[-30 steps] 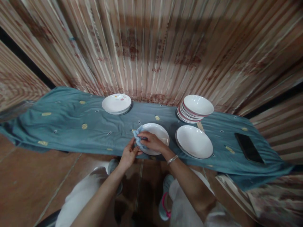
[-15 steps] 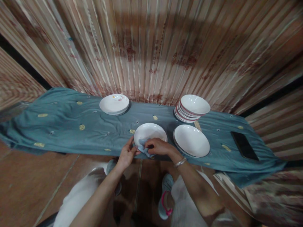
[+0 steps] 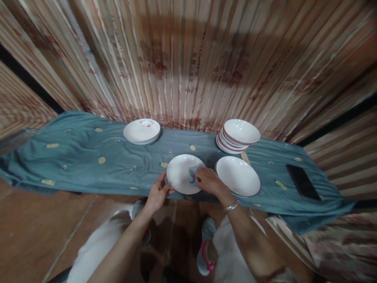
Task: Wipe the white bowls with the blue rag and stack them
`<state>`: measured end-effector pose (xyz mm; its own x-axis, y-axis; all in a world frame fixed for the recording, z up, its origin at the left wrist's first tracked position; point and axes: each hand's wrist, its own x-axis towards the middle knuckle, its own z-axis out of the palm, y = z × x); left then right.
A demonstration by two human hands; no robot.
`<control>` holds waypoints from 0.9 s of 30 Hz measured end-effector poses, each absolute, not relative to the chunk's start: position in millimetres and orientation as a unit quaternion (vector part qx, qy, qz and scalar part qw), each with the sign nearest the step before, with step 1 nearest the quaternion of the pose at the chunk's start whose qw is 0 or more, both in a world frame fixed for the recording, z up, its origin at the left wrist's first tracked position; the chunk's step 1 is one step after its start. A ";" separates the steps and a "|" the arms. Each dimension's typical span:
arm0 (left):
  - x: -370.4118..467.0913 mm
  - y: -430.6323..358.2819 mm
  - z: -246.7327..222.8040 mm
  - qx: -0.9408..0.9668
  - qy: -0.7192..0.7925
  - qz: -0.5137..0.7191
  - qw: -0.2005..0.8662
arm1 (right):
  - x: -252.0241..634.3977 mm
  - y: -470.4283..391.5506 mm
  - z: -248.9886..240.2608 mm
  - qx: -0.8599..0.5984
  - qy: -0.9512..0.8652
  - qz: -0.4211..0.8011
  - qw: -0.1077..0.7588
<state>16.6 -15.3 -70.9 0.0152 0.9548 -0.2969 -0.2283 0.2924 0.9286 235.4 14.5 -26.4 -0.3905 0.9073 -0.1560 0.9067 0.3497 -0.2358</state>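
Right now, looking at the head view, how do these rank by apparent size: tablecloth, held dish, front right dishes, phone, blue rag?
1. Tablecloth
2. Held dish and front right dishes: too alike to rank
3. Phone
4. Blue rag, partly hidden by the right hand

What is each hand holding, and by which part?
The left hand holds the dish by its near left rim; the right hand grips the cloth at its right side.

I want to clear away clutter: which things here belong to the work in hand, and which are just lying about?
In the work:
Blue cloth, in the right hand
Dish, held by the left hand
Stacked dishes, probably

Lying about:
Black phone, apparently
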 end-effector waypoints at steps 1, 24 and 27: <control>16.1 -15.2 -72.1 0.354 0.512 0.479 0.619 | 235.3 15.6 -27.8 -0.558 -0.819 0.132 0.002; 18.3 -13.7 -73.8 0.338 0.498 0.478 0.640 | 195.0 56.2 -43.5 -0.567 -0.798 0.140 0.146; 20.8 -14.4 -69.6 0.334 0.502 0.479 0.638 | 188.4 58.6 -49.3 -0.549 -0.802 0.166 0.167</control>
